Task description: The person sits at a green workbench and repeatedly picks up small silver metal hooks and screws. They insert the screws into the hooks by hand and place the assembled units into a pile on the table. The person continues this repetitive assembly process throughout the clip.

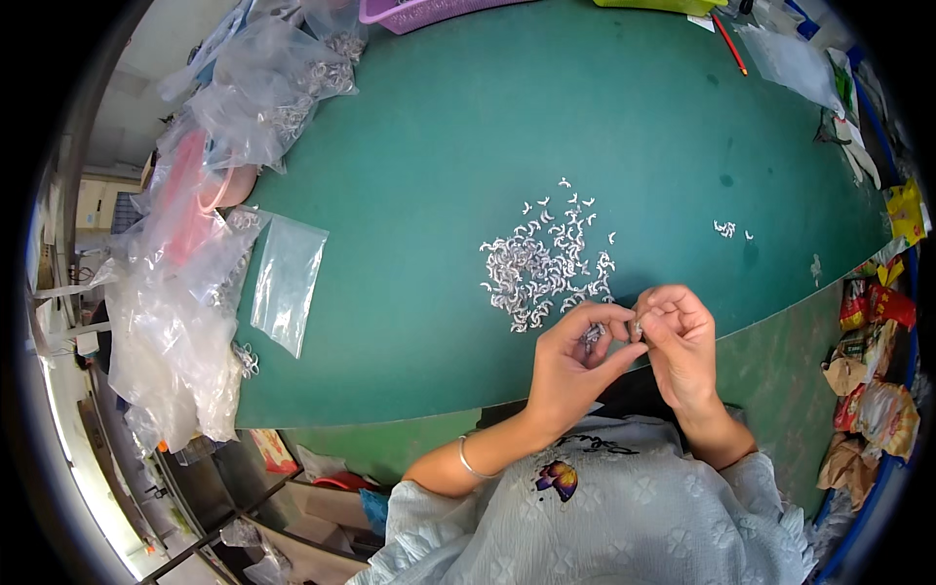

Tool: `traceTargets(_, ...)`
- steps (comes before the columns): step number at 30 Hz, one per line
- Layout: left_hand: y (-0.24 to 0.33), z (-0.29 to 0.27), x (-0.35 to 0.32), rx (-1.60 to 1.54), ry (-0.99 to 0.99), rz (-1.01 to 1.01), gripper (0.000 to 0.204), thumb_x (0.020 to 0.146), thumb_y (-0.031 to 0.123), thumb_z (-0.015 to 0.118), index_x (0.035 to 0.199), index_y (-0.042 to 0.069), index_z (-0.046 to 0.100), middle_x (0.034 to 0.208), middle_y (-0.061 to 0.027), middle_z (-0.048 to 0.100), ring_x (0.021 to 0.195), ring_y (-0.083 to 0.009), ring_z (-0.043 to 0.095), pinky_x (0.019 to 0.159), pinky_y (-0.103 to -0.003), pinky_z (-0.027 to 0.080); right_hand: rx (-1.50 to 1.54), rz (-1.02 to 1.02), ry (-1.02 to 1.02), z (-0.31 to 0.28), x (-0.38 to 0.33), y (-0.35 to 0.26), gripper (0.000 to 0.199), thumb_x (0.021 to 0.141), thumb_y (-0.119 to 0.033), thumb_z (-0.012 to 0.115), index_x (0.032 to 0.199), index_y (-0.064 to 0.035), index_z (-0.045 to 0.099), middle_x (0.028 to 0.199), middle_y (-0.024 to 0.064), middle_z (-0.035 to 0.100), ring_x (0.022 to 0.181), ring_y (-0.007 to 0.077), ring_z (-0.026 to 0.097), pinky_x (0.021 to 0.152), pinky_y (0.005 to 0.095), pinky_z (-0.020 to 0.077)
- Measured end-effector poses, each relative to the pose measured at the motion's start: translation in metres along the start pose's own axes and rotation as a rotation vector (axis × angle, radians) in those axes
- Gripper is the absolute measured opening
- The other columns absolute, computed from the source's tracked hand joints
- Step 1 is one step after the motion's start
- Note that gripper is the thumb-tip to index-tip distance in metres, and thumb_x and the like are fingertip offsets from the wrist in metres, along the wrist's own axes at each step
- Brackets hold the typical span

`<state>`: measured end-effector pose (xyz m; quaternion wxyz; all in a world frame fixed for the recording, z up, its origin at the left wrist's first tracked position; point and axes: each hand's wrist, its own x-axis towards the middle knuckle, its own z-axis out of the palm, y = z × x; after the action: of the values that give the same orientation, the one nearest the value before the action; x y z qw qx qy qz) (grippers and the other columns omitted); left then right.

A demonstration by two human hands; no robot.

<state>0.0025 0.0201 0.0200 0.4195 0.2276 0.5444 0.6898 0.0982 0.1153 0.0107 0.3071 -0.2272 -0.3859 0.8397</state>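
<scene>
A loose pile of small curved silvery metal pieces (522, 268) lies on the green table (409, 175). Just to the near right of it, my left hand (582, 356) is curled around several of these pieces, which show in its palm. The left thumb and forefinger reach toward my right hand (680, 336). My right hand pinches one small metal piece (639, 330) between thumb and fingers; its exact shape is mostly covered. Both hands meet above the table's near edge. A few more curved pieces (724, 229) lie apart at the right.
An empty clear plastic bag (290, 283) lies flat at the left. Bulky clear bags (263, 88) of metal parts line the left edge. A purple basket (419, 12) and a green one (653, 3) stand at the far edge. A red pencil (729, 46) lies far right.
</scene>
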Motion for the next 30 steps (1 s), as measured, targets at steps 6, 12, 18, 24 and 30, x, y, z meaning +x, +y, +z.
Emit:
traceTargets(6, -0.005, -0.001, -0.006, -0.053, 0.061, 0.066, 0.017, 0.075, -0.010, 0.063, 0.091, -0.005, 0.060, 0.091, -0.0078, 0.057, 0.079, -0.0096, 0.052, 0.065, -0.020, 0.042, -0.238, -0.173, -0.058, -0.003, -0.005, 0.003, 0.010, 0.082, 0.004, 0.058, 0.092, 0.0036, 0.056, 0.087, 0.0095, 0.059, 0.077, 0.0135, 0.056, 0.071, 0.0248, 0.0447)
traceTargets(12, 0.000, -0.006, -0.010, -0.039, 0.140, 0.017, 0.014, 0.076, -0.011, 0.062, 0.089, -0.006, 0.061, 0.094, -0.0101, 0.058, 0.079, -0.0107, 0.054, 0.065, -0.020, 0.044, -0.913, -0.272, -0.022, -0.014, 0.025, -0.008, 0.018, 0.078, 0.001, 0.060, 0.096, 0.0015, 0.059, 0.104, 0.0097, 0.060, 0.089, 0.0184, 0.055, 0.085, 0.0337, 0.0393)
traceTargets(18, -0.002, -0.013, -0.012, -0.087, 0.129, 0.013, 0.010, 0.079, -0.007, 0.058, 0.089, -0.004, 0.058, 0.094, -0.0120, 0.058, 0.076, -0.0111, 0.053, 0.064, -0.022, 0.044, -1.484, -0.578, -0.180, -0.005, 0.062, 0.002, 0.020, 0.073, 0.004, 0.058, 0.092, -0.0011, 0.060, 0.100, 0.0089, 0.059, 0.093, 0.0279, 0.052, 0.083, 0.0335, 0.0371)
traceTargets(24, -0.014, -0.027, -0.010, -0.557, 0.033, -0.173, 0.013, 0.085, -0.001, 0.051, 0.098, 0.000, 0.053, 0.093, -0.0111, 0.058, 0.068, -0.0086, 0.049, 0.055, -0.019, 0.038, -1.459, -0.595, -0.162, -0.025, 0.063, 0.012, 0.018, 0.071, 0.007, 0.059, 0.087, -0.0006, 0.061, 0.087, 0.0088, 0.059, 0.082, 0.0261, 0.053, 0.075, 0.0338, 0.0402)
traceTargets(30, -0.021, -0.026, -0.012, -0.431, 0.171, -0.320, 0.017, 0.083, 0.000, 0.057, 0.100, 0.000, 0.055, 0.089, -0.0056, 0.056, 0.070, -0.0057, 0.048, 0.057, -0.017, 0.037, -0.679, -0.042, -0.050, -0.016, 0.039, 0.004, 0.017, 0.076, 0.007, 0.060, 0.092, 0.0012, 0.059, 0.087, 0.0053, 0.059, 0.081, 0.0111, 0.054, 0.070, 0.0231, 0.0432)
